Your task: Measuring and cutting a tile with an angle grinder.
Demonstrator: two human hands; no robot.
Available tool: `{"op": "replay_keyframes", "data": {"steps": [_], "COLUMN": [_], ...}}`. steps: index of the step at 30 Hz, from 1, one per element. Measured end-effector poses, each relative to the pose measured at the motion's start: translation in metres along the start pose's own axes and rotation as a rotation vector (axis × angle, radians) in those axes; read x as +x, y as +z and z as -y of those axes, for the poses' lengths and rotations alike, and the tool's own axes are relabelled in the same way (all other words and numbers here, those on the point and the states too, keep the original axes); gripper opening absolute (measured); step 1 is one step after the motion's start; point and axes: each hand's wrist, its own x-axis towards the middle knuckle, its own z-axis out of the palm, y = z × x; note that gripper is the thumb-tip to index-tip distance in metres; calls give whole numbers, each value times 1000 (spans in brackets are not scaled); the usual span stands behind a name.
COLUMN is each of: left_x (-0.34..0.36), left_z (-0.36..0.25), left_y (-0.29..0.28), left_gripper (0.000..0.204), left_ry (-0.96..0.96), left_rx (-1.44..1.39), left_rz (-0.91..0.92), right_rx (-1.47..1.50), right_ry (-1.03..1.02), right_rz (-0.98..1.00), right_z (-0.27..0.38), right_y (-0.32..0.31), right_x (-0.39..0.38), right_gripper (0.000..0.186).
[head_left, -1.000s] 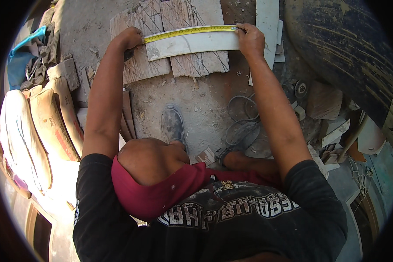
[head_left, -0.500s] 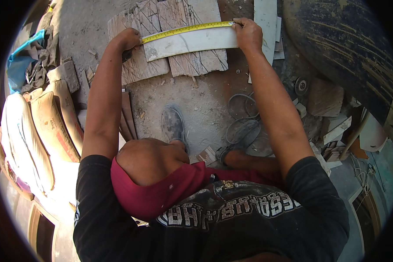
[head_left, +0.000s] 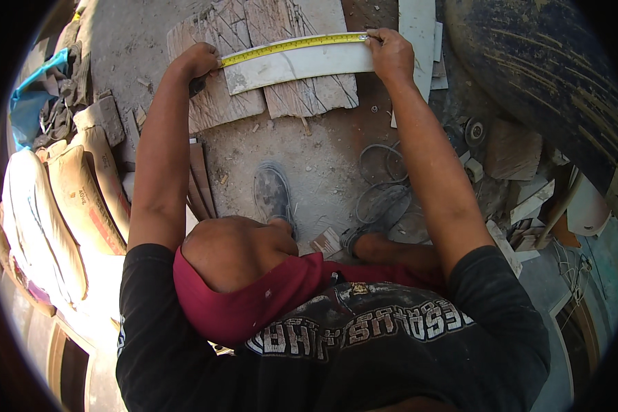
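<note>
A yellow tape measure [head_left: 288, 44] is stretched along the upper edge of a white tile strip [head_left: 295, 63], which lies across two scored stone slabs [head_left: 309, 99]. My left hand [head_left: 199, 62] is closed on the tape's body at the left end, mostly hidden by my fingers. At the other end my right hand [head_left: 390, 51] pinches the tape's metal tip against the strip's right end.
A long white board [head_left: 414, 27] lies right of the slabs, near a dark curved surface [head_left: 529, 69] and a grinder disc [head_left: 476, 132]. Coiled cable [head_left: 384, 158] is by my foot. Sacks [head_left: 82, 192] and blue plastic [head_left: 34, 96] lie left.
Both hands and the tape sit slightly higher and further left in the view than a second ago; both still hold the tape over the white strip.
</note>
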Motion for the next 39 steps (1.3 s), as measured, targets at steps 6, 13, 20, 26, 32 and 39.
{"op": "replay_keyframes", "data": {"steps": [6,13,20,26,32,39], "left_x": [-3,5,3,-1,-4,-8], "left_z": [-2,4,3,-4,-7,-13], "left_y": [-1,-2,-2,-3,-2,-3], "left_gripper": [13,16,17,14,14,15], "left_ry": [14,50,52,36,51,20], "left_rx": [69,139,108,137,140,108], "left_rz": [-23,-19,9,3,8,7], "right_rx": [-21,-55,-83,-113,-101,-117], "right_ry": [-7,10,32,-2,6,30], "right_rz": [20,40,79,66,68,73], "right_z": [2,3,4,5,3,3], "right_y": [-2,-4,-6,-7,-6,-7], "right_x": [-1,1,2,1,0,-1], "right_gripper": [17,19,19,19,19,18]}}
